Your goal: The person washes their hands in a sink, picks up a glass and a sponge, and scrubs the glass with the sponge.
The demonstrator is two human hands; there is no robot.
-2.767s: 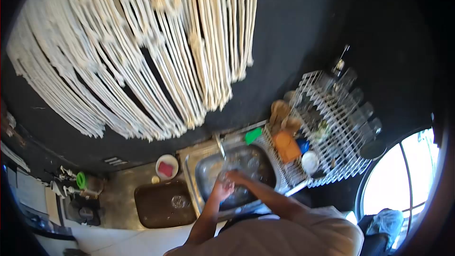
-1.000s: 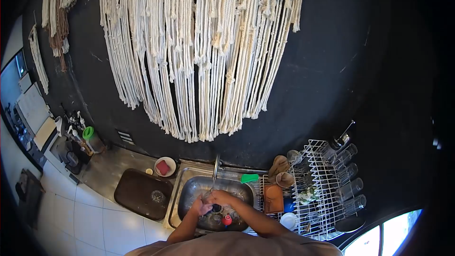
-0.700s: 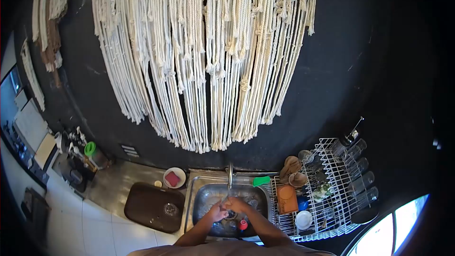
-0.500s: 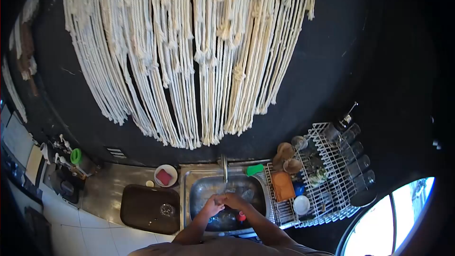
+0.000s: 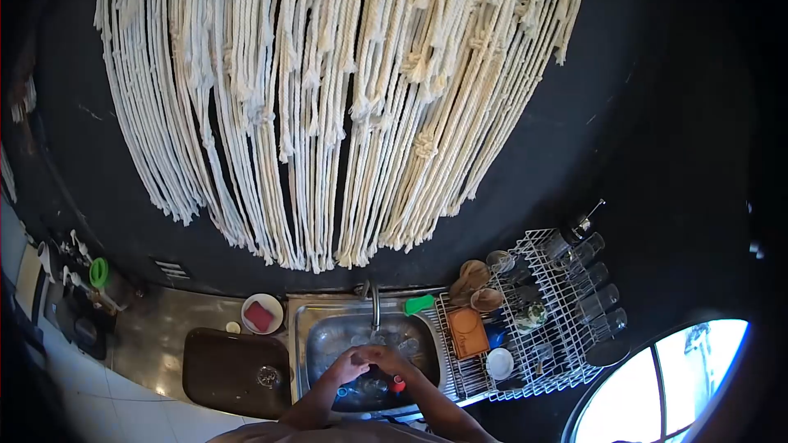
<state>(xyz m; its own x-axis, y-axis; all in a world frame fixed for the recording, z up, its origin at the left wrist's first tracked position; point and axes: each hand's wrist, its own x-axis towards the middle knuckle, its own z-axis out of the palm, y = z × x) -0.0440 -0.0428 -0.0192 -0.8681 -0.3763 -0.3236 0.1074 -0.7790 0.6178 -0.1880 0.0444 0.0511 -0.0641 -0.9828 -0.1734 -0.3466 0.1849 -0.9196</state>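
Observation:
Over the metal sink (image 5: 305, 361), my left hand (image 5: 350, 367) and my right hand (image 5: 380, 356) are brought together, touching. The right fingers curl across the left hand. Both look closed, and whatever lies between them, if anything, is hidden. Just behind the hands stands the metal tap (image 5: 376, 309). Below them in the basin are clear glassware, a red item (image 5: 398, 383) beside my right wrist, and a small blue item (image 5: 342, 392) by my left wrist.
A white bowl (image 5: 280, 308) holds a pink sponge (image 5: 260, 317); a dark brown tray (image 5: 222, 369) lies left of the sink. At right, a white dish rack (image 5: 538, 361) carries glasses, an orange tray (image 5: 468, 333) and a white cup (image 5: 499, 363). A green sponge (image 5: 419, 304) sits by the tap.
The camera view has tilted upward and shifted, so the sink and counter appear lower and farther left. My hands stay together over the sink, with the right fingers now curled farther across the left.

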